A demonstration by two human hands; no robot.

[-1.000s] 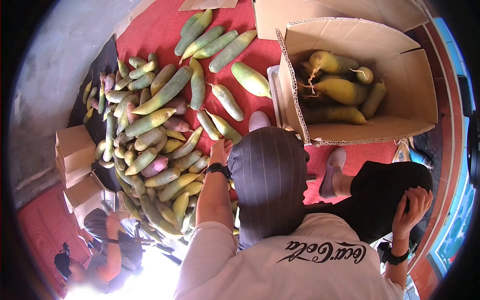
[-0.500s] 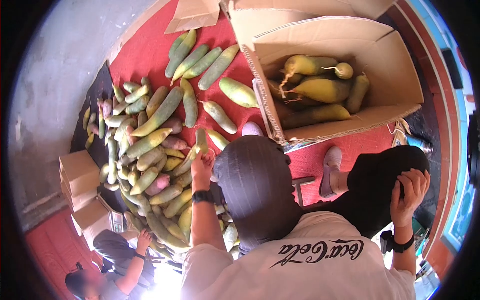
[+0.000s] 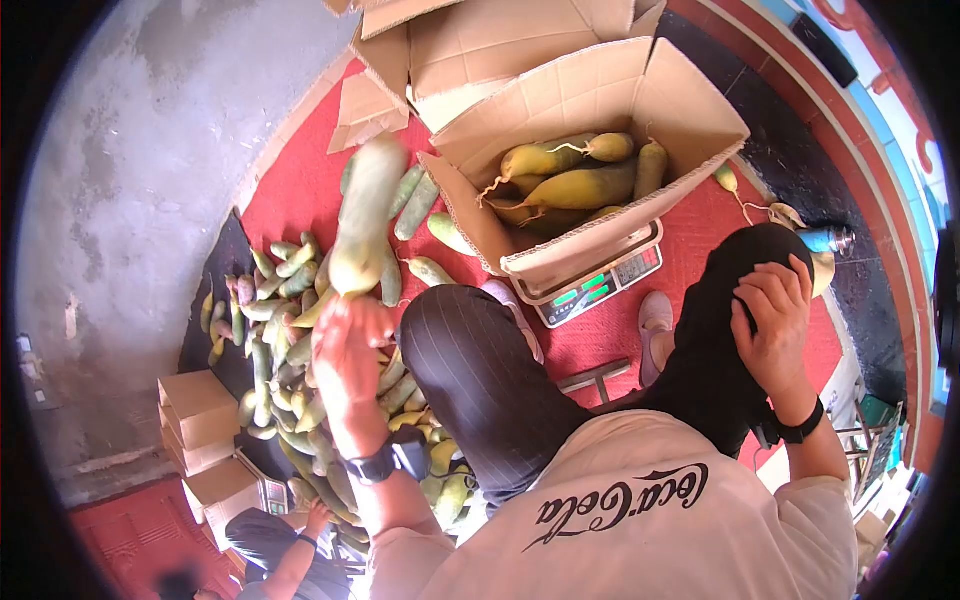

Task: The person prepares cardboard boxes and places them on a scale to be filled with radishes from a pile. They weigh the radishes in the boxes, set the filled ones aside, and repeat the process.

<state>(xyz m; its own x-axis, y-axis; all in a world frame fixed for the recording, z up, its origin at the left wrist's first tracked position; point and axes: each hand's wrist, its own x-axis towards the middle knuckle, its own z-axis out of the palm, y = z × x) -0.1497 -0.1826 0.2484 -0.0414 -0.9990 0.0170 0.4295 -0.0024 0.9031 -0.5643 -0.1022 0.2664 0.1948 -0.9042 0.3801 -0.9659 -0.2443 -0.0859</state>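
My left hand [image 3: 352,340] is closed on the root end of a large green radish [image 3: 368,215], holding it up in front of the pile. Both hand and radish are smeared by motion. My right hand [image 3: 775,325] rests on my right knee, fingers stretched out and holding nothing. Beneath the left forearm spreads a big heap of green radishes [image 3: 262,375], a few of them pinkish. Ahead of my knees a cardboard box [image 3: 590,245] has several radishes [image 3: 585,187] in it. It stands on a digital scale [image 3: 590,295] with lit green displays.
Another open carton [image 3: 500,60] stands behind the box. Stacked small boxes [image 3: 200,410] are at the left by the grey wall [image 3: 130,200]. A co-worker's arm [image 3: 295,560] shows at the lower left. A flask [image 3: 828,240] lies at the right on the red carpet's edge.
My left hand has lifted a radish from the pile and raised it. The camera view has shifted, bringing the scale display into sight. My right hand stays on the knee.
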